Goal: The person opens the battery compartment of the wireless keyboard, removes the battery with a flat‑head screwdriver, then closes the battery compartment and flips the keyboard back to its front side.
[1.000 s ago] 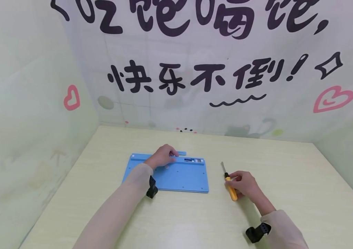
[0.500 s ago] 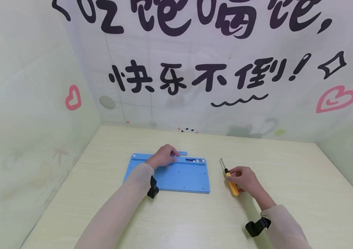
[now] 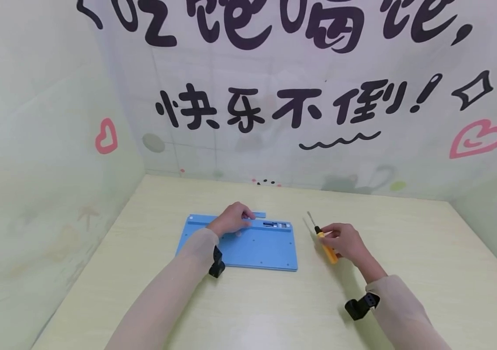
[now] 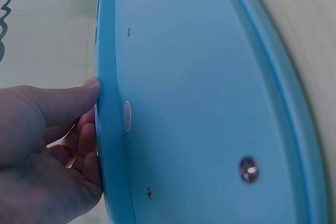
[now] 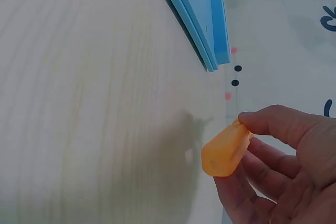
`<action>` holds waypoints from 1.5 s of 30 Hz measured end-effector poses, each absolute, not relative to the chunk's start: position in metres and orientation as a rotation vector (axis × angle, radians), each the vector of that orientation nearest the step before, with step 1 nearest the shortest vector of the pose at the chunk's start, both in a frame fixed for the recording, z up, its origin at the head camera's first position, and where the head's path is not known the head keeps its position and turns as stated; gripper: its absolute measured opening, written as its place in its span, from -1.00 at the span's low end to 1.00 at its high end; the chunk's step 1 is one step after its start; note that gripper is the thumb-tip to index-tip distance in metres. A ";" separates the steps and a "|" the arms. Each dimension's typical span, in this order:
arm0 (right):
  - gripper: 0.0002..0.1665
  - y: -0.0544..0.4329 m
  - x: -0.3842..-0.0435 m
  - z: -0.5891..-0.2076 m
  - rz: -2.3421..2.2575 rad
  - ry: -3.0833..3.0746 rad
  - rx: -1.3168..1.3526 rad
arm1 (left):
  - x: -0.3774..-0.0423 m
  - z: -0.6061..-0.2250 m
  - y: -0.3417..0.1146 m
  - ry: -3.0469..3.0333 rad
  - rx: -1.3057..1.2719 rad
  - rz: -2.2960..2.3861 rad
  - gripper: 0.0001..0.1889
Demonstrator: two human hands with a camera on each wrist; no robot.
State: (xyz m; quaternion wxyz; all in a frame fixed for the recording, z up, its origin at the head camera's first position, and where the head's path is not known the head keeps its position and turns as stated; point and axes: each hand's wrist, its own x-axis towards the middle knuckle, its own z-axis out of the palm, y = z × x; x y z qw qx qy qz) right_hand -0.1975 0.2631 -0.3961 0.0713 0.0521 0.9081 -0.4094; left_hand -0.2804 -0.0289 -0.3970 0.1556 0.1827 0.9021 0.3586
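A blue keyboard lies underside up on the table, small screws dotting its flat panel in the left wrist view. In its raised rear ridge, toward the right end, a small compartment is uncovered; its dark contents are too small to make out. My left hand holds the ridge, thumb on it and curled fingers against the rear side. To the keyboard's right, my right hand grips a screwdriver by its yellow handle. The shaft points away and upward, above the table. Only the handle's end shows in the right wrist view.
A small blue strip, probably the compartment's cover, lies just behind the keyboard, partly hidden by my left hand. The pale wooden table meets a printed cloth wall at the back and on both sides.
My right hand has moved forward and raised the screwdriver, whose shadow now falls apart from it. The left hand stays on the keyboard; the view has shifted slightly.
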 end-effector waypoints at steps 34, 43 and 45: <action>-0.69 0.254 -0.230 -0.372 -1.185 2.942 -0.247 | -0.283 -0.395 -0.031 2.568 0.518 1.046 -0.81; -0.69 0.265 -0.238 -0.373 -1.203 2.910 -0.364 | -0.283 -0.398 -0.030 2.554 0.507 1.052 -0.80; -0.69 0.267 -0.239 -0.372 -1.200 2.899 -0.401 | -0.282 -0.399 -0.030 2.555 0.504 1.053 -0.81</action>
